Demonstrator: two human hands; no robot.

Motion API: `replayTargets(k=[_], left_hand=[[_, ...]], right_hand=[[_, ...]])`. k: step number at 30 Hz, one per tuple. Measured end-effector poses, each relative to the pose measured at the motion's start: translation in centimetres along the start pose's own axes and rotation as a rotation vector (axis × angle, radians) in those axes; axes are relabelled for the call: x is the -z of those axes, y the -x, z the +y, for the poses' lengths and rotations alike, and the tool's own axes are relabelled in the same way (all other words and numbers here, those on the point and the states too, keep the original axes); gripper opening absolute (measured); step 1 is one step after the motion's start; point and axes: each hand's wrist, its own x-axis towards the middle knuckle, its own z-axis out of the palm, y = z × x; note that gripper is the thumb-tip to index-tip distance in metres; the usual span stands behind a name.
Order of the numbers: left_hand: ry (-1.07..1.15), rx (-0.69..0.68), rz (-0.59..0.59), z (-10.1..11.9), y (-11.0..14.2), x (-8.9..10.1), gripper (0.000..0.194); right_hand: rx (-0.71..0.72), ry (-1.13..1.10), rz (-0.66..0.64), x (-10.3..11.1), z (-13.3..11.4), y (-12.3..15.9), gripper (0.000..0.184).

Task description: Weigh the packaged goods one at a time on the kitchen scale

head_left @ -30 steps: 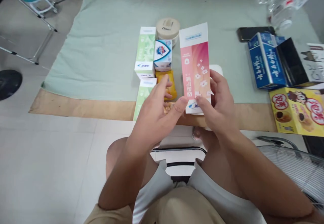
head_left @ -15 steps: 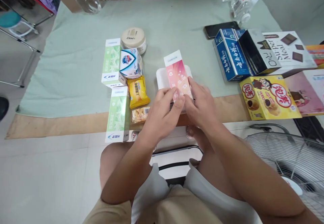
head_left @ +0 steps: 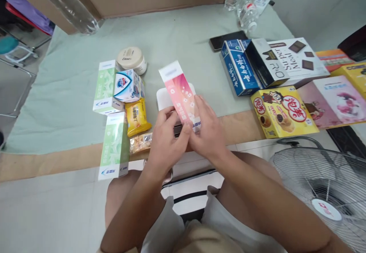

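A slim pink carton (head_left: 182, 92) with a white end and small white flowers is held tilted between my two hands. My left hand (head_left: 167, 142) has its fingers curled at the carton's lower left, the thumb pressed on its near end. Along the right edge, my right hand (head_left: 208, 132) wraps the carton, with its thumb close to the left one. Partly hidden beneath lies a white rounded object (head_left: 163, 99) with a dark part near my fingers. To the left are a yellow packet (head_left: 137, 117) and a clear snack packet (head_left: 140, 143).
Green cartons (head_left: 113, 144), a soap box (head_left: 127, 86) and a cream jar (head_left: 131, 59) stand left. On the right are a blue box (head_left: 239, 68), a yellow snack box (head_left: 283, 111) and a phone (head_left: 225, 40). A fan (head_left: 323, 192) stands at lower right.
The view has shifted, so the table things appear further left and slightly lower. Both hands still hold the pink carton, and more of its printed near end now shows.
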Motion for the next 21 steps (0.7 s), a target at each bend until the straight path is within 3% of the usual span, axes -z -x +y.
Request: replayTargets(k=[4, 9, 14, 21], left_hand=[[0.398, 0.01, 0.023, 1.5, -0.2, -1.6, 0.061], [0.695, 0.162, -0.062, 3.5, -2.4, -4.0, 0.07], [0.779, 0.269, -0.117, 6.5, -6.7, -7.4, 0.048], [0.674, 0.289, -0.034, 9.8, -12.3, -14.0, 0.043]], right_hand=[[0.034, -0.103, 0.171, 0.4, -0.2, -0.2, 0.072], [-0.071, -0.19, 0.287, 3.0, 0.2, -0.7, 0.066], [-0.152, -0.251, 0.466, 6.7, 1.8, -0.3, 0.058], [-0.138, -0.195, 0.623, 9.8, 3.3, 0.3, 0.034]])
